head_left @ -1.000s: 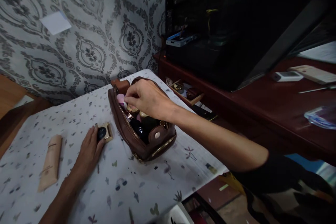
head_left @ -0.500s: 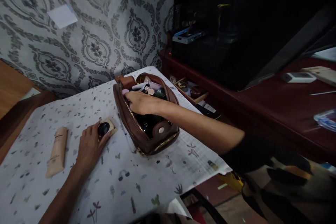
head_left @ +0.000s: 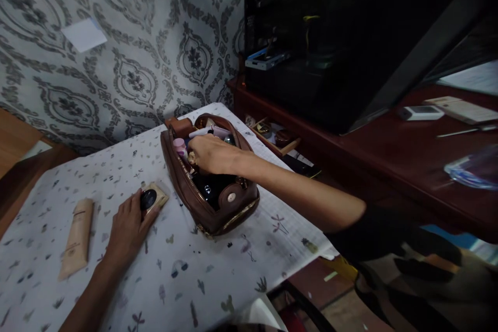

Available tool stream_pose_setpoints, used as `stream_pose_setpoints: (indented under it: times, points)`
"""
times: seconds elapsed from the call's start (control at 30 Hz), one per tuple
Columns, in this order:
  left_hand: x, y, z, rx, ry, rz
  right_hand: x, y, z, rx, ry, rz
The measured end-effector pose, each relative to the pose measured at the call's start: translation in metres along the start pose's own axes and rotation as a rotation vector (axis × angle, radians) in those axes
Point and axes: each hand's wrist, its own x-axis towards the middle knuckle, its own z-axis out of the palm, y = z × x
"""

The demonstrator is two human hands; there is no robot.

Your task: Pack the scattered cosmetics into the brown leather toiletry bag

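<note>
A brown leather pouch (head_left: 202,207) lies unzipped on the white printed tablecloth (head_left: 163,270), stuffed with small cosmetic items. My right hand (head_left: 212,154) reaches into the pouch from the right, fingers curled down among the items; what they grip is hidden. My left hand (head_left: 126,228) rests flat on the cloth to the left of the pouch, fingertips touching a small beige compact with a black round lid (head_left: 151,198). A beige tube (head_left: 75,238) lies further left.
Patterned wallpaper (head_left: 116,62) backs the table. To the right stands a dark red cabinet (head_left: 389,166) with an open drawer (head_left: 276,137) of small things, a dark screen (head_left: 350,36), and a remote (head_left: 420,112). The table's edge drops off at lower right.
My right hand has stayed in the pouch, shifting among the items. My left hand has kept its place by the compact. The camera has swung slightly.
</note>
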Motion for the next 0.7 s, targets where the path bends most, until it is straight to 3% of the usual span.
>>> stream_pose_setpoints:
  times: [0.17,0.47,0.7]
  points:
    - [0.002,-0.001,0.001,-0.037,-0.013,-0.023,-0.007,0.002,0.002,-0.03,0.003,-0.033]
    - [0.003,0.003,-0.002,-0.035,-0.047,-0.045,-0.023,-0.012,-0.013,-0.17,-0.196,-0.036]
    - [0.003,-0.001,-0.002,-0.055,-0.057,-0.035,-0.026,-0.016,-0.017,-0.238,-0.247,-0.041]
